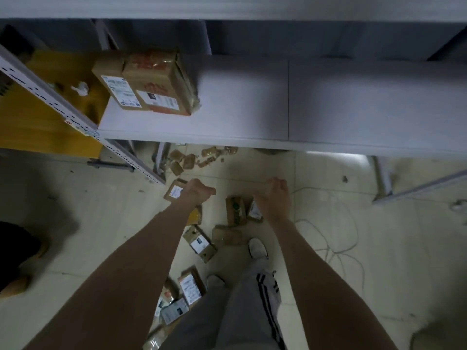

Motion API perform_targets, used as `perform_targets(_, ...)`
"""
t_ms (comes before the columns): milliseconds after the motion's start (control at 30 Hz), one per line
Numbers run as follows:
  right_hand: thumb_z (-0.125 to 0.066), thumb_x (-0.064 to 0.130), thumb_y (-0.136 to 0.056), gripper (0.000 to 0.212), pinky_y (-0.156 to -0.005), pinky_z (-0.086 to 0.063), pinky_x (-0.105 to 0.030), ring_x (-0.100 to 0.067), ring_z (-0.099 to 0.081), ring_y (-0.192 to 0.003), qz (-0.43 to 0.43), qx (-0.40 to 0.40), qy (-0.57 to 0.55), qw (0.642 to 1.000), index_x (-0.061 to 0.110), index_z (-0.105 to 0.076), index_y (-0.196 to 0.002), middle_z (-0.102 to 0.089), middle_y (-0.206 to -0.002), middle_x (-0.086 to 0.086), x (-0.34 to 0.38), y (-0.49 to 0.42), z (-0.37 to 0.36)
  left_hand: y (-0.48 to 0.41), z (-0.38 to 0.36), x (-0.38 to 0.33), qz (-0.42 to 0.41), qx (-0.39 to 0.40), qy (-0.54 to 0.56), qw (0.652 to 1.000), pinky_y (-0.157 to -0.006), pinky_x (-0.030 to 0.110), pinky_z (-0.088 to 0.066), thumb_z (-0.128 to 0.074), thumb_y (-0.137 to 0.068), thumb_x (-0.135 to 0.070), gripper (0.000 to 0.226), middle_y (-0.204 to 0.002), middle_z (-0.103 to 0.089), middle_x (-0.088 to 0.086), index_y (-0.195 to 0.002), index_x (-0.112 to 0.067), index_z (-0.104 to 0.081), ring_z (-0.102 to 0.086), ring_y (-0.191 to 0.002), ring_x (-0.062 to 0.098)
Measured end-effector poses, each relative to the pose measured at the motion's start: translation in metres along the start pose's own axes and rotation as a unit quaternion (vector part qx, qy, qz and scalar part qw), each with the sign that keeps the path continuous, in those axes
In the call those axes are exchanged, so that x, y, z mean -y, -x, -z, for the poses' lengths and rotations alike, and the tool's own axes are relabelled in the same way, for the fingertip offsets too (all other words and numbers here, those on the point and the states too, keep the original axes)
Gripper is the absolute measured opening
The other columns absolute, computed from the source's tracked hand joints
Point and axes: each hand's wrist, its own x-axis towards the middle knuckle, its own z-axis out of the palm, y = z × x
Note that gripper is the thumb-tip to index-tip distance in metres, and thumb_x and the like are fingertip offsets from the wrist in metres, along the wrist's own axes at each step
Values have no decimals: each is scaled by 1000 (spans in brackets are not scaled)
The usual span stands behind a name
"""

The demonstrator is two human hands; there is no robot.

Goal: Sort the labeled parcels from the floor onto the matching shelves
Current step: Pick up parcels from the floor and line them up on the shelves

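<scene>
Two labeled cardboard parcels stand side by side at the left end of a white shelf. Several small labeled parcels lie on the tiled floor below: one beside my left hand, one between my arms, a cluster by my feet. My left hand and my right hand hang over the floor in front of the shelf edge. Their fingers are loosely curled and both hold nothing.
A perforated shelf upright slants down at the left, with yellow items behind it. Torn cardboard scraps lie under the shelf. A loose white cable loops on the floor at right. Another person's feet are at the left edge.
</scene>
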Motion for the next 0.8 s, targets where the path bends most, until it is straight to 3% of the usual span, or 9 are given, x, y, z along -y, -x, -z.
perform_targets(100,-67,33,-85,53,-94,-47,-40,-30,-50,-116,-62,3,-22,998,7,-52,-128,-50,-129,-12,-27,7,-21,4,-25,-7,-4,46,-25,999,-77,31,-47,-65,-90,-35,33,-99,-64,11,-97,-3,-64,-58,-94,28)
perform_targets(200,-66,47,-84,64,-96,-46,-39,-31,-50,-115,-121,20,-35,992,7,-51,-131,-49,-130,-13,-51,15,-38,-2,-51,-10,6,51,1,999,-86,36,-47,-68,-88,-34,42,-108,-55,13,-113,-1,-57,-55,-101,30)
perform_targets(300,-68,48,-84,66,-100,-46,-45,-32,-52,-118,-143,34,-29,989,11,-49,-134,-48,-131,-13,-73,21,-44,-14,-71,-13,22,59,34,997,-76,33,-42,-69,-89,-26,32,-97,-49,12,-102,0,-55,-50,-86,24)
perform_targets(367,-68,46,-85,65,-100,-46,-45,-32,-50,-122,-139,60,6,988,11,-47,-135,-45,-134,-12,-93,22,-46,-20,-86,-13,41,73,57,995,-74,32,-40,-68,-89,-26,35,-93,-49,13,-106,3,-57,-52,-80,24)
perform_targets(467,-71,43,-82,66,-101,-46,-43,-30,-49,-124,-152,78,23,985,13,-47,-136,-42,-139,-9,-118,16,-48,-29,-112,-11,63,76,71,993,-74,32,-41,-66,-89,-30,38,-99,-53,12,-110,-1,-55,-56,-95,28)
perform_targets(600,-72,37,-81,60,-102,-44,-39,-27,-47,-126,-141,82,21,986,15,-49,-133,-43,-138,-7,-142,1,-53,-49,-149,-5,87,67,100,989,-56,26,-37,-69,-84,-25,27,-73,-49,6,-79,-4,-53,-47,-65,18)
perform_targets(667,-71,36,-82,58,-102,-44,-38,-27,-48,-126,-133,87,22,987,15,-50,-131,-43,-137,-7,-154,-9,-59,-59,-166,0,94,68,130,985,-59,26,-39,-68,-86,-24,24,-77,-53,8,-84,-3,-57,-50,-71,21)
perform_targets(800,-71,38,-81,59,-102,-44,-37,-28,-49,-124,-119,106,38,987,15,-50,-131,-43,-136,-8,-179,-24,-82,-77,-200,13,90,51,169,980,-70,29,-37,-62,-91,-28,44,-115,-64,26,-115,8,-61,-61,-109,36)
